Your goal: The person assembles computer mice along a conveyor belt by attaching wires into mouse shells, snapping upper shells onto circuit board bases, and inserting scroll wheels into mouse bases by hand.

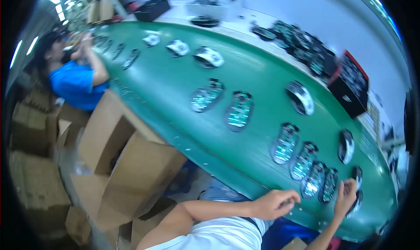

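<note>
Here both hands (pixel 276 203) (pixel 345 196) rest, fingers curled, at the green belt (pixel 175 88) edge.

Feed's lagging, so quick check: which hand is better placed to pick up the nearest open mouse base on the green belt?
Right, probably. The right hand is raised at the belt edge, right beside the nearest mouse base. The left hand rests curled on the belt's near edge, slightly farther from the row, closest to another base.
</note>
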`<state>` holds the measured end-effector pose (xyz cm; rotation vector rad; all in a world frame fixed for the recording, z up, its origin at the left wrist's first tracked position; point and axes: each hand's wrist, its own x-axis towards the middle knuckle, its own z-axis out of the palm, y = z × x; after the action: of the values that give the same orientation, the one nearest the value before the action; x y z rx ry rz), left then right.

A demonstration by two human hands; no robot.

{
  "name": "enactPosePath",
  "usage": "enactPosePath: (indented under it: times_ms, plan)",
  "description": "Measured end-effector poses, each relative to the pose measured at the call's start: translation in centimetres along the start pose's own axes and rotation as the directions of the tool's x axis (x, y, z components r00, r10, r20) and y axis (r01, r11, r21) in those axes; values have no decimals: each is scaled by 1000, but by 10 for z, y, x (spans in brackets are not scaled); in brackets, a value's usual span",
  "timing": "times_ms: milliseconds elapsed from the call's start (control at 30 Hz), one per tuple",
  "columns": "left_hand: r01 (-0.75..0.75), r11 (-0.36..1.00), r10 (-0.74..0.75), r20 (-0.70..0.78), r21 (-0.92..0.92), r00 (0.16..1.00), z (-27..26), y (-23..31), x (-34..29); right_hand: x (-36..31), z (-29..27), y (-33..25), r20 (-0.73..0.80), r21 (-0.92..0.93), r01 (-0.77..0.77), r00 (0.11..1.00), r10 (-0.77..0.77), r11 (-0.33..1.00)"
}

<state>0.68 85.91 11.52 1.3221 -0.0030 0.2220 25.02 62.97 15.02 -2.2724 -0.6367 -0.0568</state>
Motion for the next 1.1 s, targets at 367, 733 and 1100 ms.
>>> enactPosePath:
  times_ms: [367, 733, 1100]
  plan:
    - [14, 995, -10, -45, 96, 999, -1, 3, 4, -10, 1, -48, 63, -111, 159, 986, -153, 981]
    - [-29, 997, 33, -54, 76, 998, -7, -1, 4, -7, 6, -43, 101, 121, 147, 982, -160, 982]
    - [-15, 996, 22, -65, 93, 998, -10, 1, 2, 13, 24, -55, 60, 184, 3, 998, -15, 983]
